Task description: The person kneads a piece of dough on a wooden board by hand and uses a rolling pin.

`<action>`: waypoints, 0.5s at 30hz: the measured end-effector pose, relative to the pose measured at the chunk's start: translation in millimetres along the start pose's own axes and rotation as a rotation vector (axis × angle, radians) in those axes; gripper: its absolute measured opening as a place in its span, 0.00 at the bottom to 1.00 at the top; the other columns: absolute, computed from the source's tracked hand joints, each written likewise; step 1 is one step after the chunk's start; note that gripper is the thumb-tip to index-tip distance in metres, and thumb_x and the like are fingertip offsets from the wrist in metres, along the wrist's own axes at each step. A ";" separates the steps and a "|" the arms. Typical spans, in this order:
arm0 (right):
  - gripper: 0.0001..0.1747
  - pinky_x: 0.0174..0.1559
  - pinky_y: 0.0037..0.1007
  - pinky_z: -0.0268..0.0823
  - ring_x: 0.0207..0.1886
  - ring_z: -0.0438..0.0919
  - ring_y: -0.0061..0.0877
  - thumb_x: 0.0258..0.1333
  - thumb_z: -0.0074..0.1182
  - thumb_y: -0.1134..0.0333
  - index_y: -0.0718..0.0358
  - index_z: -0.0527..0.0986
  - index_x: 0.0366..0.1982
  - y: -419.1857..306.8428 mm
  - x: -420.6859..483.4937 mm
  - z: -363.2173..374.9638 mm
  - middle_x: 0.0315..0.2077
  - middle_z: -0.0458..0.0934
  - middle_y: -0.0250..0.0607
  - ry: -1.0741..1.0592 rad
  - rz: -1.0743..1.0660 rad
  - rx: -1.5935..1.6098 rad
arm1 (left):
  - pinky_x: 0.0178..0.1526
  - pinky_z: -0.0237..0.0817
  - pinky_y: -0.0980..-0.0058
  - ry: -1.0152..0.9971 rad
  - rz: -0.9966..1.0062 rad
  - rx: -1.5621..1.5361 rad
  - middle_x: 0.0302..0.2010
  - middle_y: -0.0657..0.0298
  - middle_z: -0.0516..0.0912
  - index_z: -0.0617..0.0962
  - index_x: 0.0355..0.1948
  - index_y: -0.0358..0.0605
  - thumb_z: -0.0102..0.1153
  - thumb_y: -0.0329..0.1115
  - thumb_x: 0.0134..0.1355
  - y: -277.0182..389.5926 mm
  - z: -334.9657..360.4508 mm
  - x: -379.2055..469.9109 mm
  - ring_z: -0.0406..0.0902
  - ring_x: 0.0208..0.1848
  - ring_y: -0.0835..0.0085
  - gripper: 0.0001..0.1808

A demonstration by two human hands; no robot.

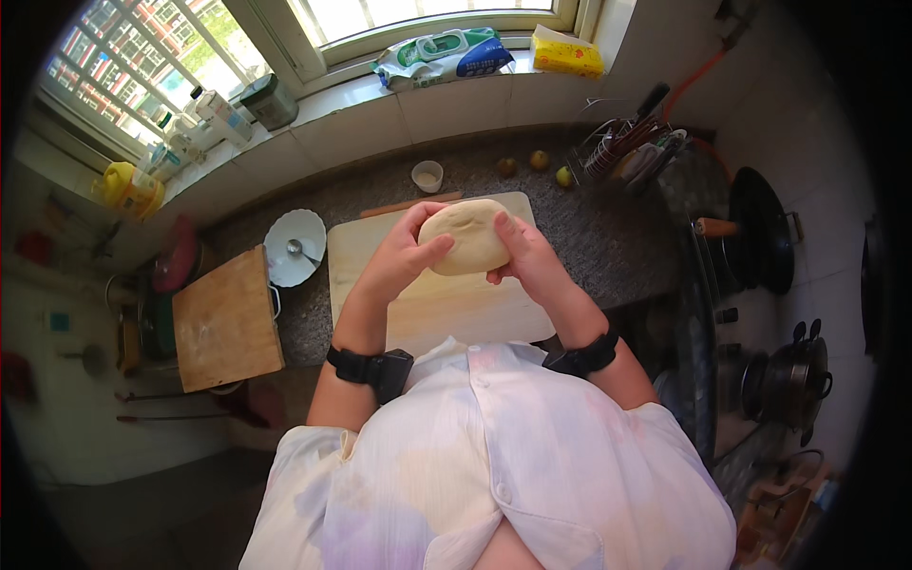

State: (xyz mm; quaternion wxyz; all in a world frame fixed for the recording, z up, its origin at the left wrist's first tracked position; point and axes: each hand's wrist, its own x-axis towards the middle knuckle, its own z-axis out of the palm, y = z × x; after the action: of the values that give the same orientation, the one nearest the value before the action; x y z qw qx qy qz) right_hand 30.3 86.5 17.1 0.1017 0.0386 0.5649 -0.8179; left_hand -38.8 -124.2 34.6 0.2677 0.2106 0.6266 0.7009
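A smooth, pale, flattened lump of dough [468,246] is held up between both my hands, above a light wooden board [442,313]. My left hand [413,249] grips its left side, with the thumb on the upper face and fingers behind. On the right edge, my right hand [519,249] holds it the same way, thumb on top. Behind the board lies a thin wooden rolling pin [377,209], partly hidden by my left hand and the board. A small white cup [427,176] with pale contents stands beyond it.
To the left are a white bowl [295,221] with a metal spoon [303,251] and a second wooden board [228,320]. Several round fruits [539,160] and a wire rack [605,153] of utensils sit at the back right. A black wok [762,231] stands far right.
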 end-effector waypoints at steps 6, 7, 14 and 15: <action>0.37 0.28 0.20 0.74 0.23 0.78 0.20 0.66 0.47 0.35 0.64 0.72 0.53 13.4 20.3 40.6 0.33 0.80 0.38 -0.012 0.050 -0.011 | 0.55 0.67 0.76 0.014 0.002 -0.024 0.51 0.66 0.78 0.73 0.57 0.42 0.68 0.44 0.62 -2.0 -47.0 -17.4 0.74 0.53 0.78 0.28; 0.36 0.29 0.21 0.74 0.24 0.79 0.20 0.66 0.48 0.36 0.64 0.72 0.53 16.4 23.2 48.8 0.33 0.80 0.38 -0.006 0.059 -0.010 | 0.55 0.67 0.75 0.000 -0.001 -0.027 0.51 0.65 0.78 0.73 0.57 0.42 0.68 0.45 0.62 0.4 -56.2 -21.2 0.74 0.53 0.78 0.29; 0.31 0.30 0.21 0.75 0.28 0.81 0.22 0.66 0.55 0.43 0.63 0.73 0.55 21.3 36.4 99.0 0.38 0.81 0.40 0.040 0.093 -0.168 | 0.55 0.67 0.75 -0.013 -0.018 0.021 0.52 0.65 0.77 0.73 0.58 0.44 0.68 0.52 0.60 -1.8 -106.9 -46.1 0.74 0.55 0.76 0.32; 0.31 0.30 0.21 0.75 0.28 0.81 0.22 0.66 0.55 0.43 0.63 0.73 0.55 22.0 37.6 103.6 0.38 0.81 0.40 0.044 0.094 -0.177 | 0.55 0.67 0.75 -0.015 -0.012 0.012 0.52 0.65 0.77 0.73 0.58 0.44 0.68 0.52 0.60 -4.8 -113.1 -48.2 0.74 0.55 0.76 0.32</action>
State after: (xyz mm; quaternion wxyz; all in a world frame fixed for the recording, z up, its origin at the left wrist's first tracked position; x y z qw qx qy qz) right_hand 3.5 -22.2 27.4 0.1305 0.0738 0.6346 -0.7581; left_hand -72.6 -241.2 17.5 0.2755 0.2137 0.6302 0.6937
